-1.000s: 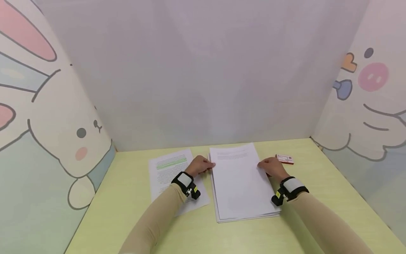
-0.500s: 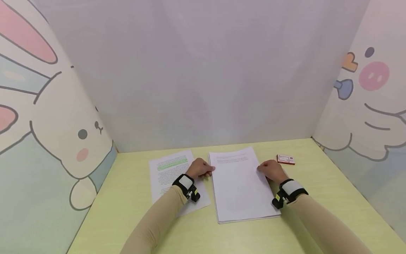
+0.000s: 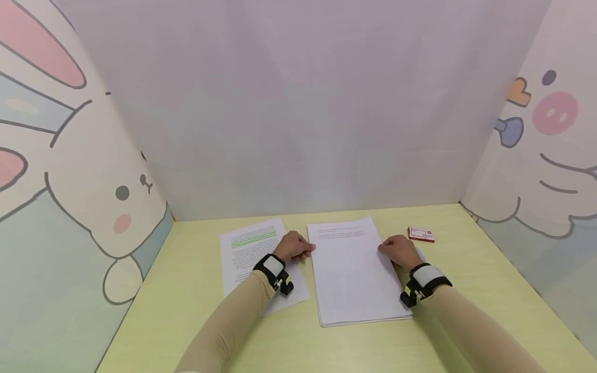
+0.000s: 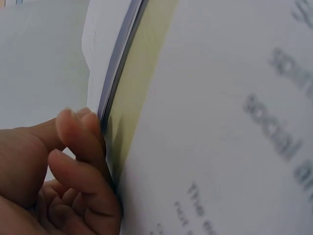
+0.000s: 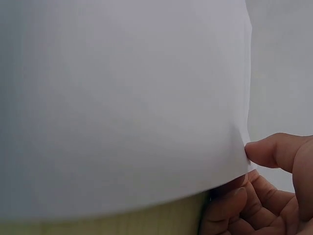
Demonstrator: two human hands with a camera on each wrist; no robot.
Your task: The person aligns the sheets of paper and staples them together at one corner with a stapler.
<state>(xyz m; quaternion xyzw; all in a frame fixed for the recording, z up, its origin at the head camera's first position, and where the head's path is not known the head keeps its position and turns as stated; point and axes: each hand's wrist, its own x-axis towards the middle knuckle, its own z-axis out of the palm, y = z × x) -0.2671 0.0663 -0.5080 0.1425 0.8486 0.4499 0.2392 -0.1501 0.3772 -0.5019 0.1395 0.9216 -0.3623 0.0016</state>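
Observation:
A stack of white paper sheets (image 3: 354, 280) lies on the table, its top sheet bearing a few printed lines at the far end. My left hand (image 3: 293, 246) is at the stack's left edge, thumb tip on the edge and fingers curled beside it; the left wrist view shows these fingers (image 4: 78, 171) close up. At the right edge, my right hand (image 3: 400, 250) pinches the stack, thumb on top and fingers tucked underneath, as the right wrist view shows with the thumb (image 5: 269, 151). The sheets bow slightly between both hands.
A printed sheet (image 3: 233, 254) with green-highlighted lines lies left of the stack, partly under my left forearm. Beyond my right hand sits a small red and white box (image 3: 421, 234). A pale wall (image 3: 308, 129) rises behind the yellow-green table (image 3: 364, 352), with cartoon-printed panels on either side.
The top sheet's far end has come down and toward me, lining up with the sheets beneath. Both hands have stayed at the stack's edges, almost still in the last half second.

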